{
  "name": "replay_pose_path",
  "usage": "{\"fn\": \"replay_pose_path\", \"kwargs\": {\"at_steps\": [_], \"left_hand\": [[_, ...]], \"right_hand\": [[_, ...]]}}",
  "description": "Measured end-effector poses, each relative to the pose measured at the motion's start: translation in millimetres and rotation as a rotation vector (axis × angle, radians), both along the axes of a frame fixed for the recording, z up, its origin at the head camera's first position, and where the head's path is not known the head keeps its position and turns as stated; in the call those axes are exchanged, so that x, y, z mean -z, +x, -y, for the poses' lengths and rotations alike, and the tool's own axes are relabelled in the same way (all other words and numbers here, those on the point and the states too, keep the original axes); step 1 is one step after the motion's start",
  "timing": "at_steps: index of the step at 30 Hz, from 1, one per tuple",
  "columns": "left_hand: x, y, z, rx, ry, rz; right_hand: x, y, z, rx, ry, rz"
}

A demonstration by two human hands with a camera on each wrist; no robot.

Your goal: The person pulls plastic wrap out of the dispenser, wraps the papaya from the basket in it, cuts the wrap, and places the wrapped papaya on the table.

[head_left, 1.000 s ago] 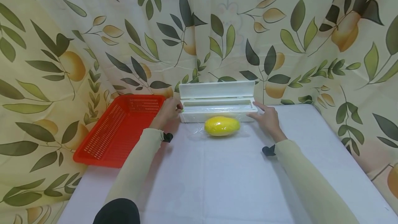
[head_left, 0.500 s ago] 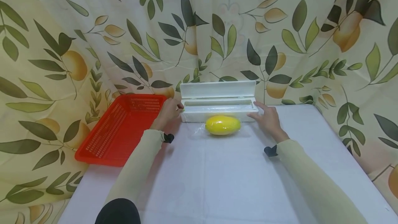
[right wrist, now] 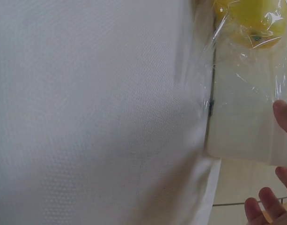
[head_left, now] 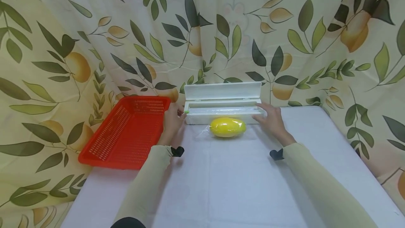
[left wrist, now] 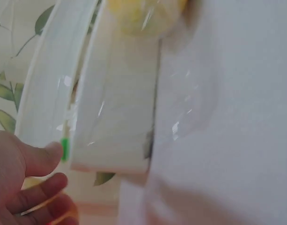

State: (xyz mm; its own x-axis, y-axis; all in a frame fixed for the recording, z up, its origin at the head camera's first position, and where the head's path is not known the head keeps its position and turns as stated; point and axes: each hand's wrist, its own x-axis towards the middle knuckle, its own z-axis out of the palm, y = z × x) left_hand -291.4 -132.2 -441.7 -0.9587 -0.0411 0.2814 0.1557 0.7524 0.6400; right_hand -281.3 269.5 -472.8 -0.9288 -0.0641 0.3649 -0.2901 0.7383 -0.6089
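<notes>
A white cling film dispenser [head_left: 202,119] stands at the back of the table with its lid [head_left: 223,90] raised. My left hand [head_left: 172,120] is at its left end; in the left wrist view the thumb tip meets the small green slider [left wrist: 65,149], and the other fingers are bent loosely, apart from the box. With thumb in front and fingers at the end, my right hand [head_left: 273,122] holds the dispenser's right end. Against the front lies a yellow oval fruit [head_left: 227,127] under clear cling film [right wrist: 241,70] that comes from the box.
A red plastic basket [head_left: 126,133] stands at the left, close to my left forearm. The table [head_left: 240,182] has a white cloth over it. A leaf-patterned curtain [head_left: 221,69] hangs right behind the dispenser and along both sides.
My left hand has turned, its wrist shifting right and the fingers drawing lower at the dispenser's end. The right index finger lies slightly further onto the box. Fruit and dispenser stay put.
</notes>
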Motion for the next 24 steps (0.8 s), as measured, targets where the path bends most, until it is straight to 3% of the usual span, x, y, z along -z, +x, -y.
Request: {"fn": "replay_pose_path", "kwargs": {"at_steps": [4,8,16,24], "left_hand": [[9.5,7.0,-6,-0.031,0.074,0.034],[16.0,9.3,-13,-0.058,0.081,0.051],[27.0,7.8,-25,-0.235,0.216,0.025],[35.7,1.6,-34,-0.301,0.309,-0.045]], "right_hand": [[-0.6,2.1,0,-0.010,0.005,-0.034],[-1.4,3.6,2,-0.042,0.007,-0.063],[-0.2,3.8,8,-0.047,0.007,-0.051],[0.4,4.8,9,-0.032,0.016,-0.037]]}}
